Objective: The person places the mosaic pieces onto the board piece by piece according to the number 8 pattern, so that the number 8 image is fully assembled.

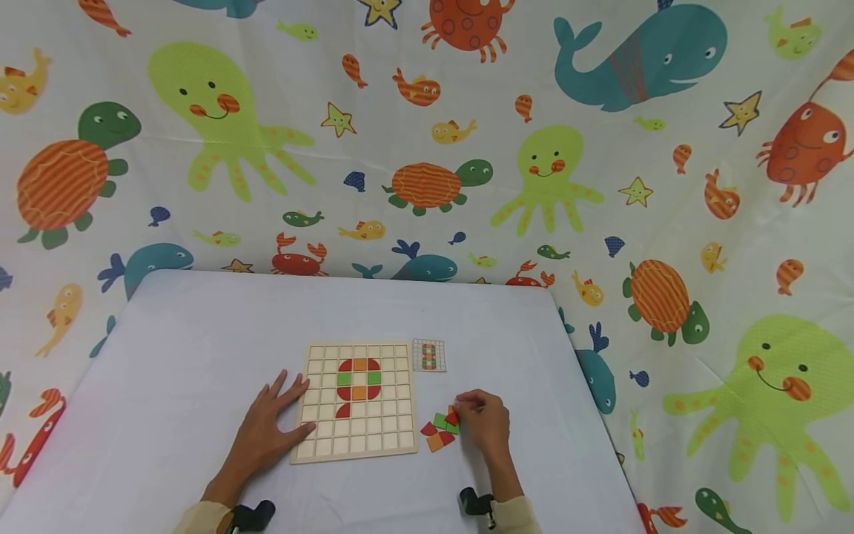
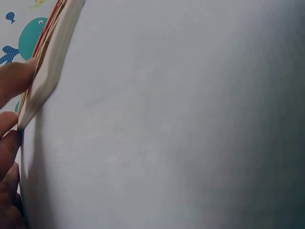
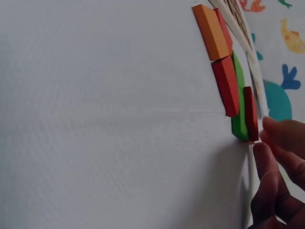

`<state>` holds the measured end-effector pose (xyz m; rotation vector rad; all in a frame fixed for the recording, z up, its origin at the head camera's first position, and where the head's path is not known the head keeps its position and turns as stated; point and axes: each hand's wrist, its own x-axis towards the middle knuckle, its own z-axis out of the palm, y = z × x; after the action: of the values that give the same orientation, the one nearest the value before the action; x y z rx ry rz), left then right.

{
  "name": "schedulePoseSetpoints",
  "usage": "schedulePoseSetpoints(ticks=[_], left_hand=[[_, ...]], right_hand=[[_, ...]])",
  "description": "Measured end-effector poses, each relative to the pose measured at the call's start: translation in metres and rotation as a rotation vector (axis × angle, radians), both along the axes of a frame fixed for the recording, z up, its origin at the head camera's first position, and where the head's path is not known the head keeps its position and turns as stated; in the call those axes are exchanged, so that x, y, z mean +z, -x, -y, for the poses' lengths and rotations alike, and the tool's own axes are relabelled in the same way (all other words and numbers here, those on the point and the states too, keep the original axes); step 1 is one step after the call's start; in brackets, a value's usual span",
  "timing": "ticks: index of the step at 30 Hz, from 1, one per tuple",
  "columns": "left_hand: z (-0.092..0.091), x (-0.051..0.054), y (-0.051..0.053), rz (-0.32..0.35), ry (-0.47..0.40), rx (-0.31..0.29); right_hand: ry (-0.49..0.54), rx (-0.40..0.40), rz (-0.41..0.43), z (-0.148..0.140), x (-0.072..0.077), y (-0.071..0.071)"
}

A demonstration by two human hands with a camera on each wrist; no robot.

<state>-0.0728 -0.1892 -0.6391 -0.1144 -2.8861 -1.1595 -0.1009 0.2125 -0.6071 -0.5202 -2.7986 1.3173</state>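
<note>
A wooden grid board lies on the white table, holding red, orange and green tiles set in a ring, with a single red quarter-round tile below the ring's left side. My left hand rests at the board's left edge, fingers spread, the thumb on the rim near the front corner. In the left wrist view its thumb touches the board's edge. Right of the board, my right hand pinches a red tile at the far side of a small pile of loose tiles.
A small pattern card with a gridded coloured design lies against the board's upper right side. Behind the white table hangs a cloth printed with sea animals. Each wrist wears a black camera.
</note>
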Motion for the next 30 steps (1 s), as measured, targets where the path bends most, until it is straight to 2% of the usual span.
schedulePoseSetpoints(ticks=[8, 14, 18, 25, 30], left_hand=[[0.0, 0.002, 0.0, 0.008, 0.004, 0.003], [0.0, 0.002, 0.0, 0.014, -0.001, 0.007], [0.0, 0.0, 0.001, 0.024, 0.003, 0.007], [0.0, -0.001, 0.0, 0.015, 0.001, 0.009], [0.0, -0.002, 0.001, -0.011, -0.006, 0.007]], right_hand=[[-0.089, -0.021, 0.031, 0.004, -0.003, 0.01], [-0.119, -0.047, 0.036, 0.005, -0.002, 0.019], [-0.117, -0.017, 0.053, 0.004, -0.001, 0.018], [-0.038, 0.076, 0.074, 0.003, 0.004, 0.012], [-0.063, 0.082, 0.076, 0.006, 0.005, 0.011]])
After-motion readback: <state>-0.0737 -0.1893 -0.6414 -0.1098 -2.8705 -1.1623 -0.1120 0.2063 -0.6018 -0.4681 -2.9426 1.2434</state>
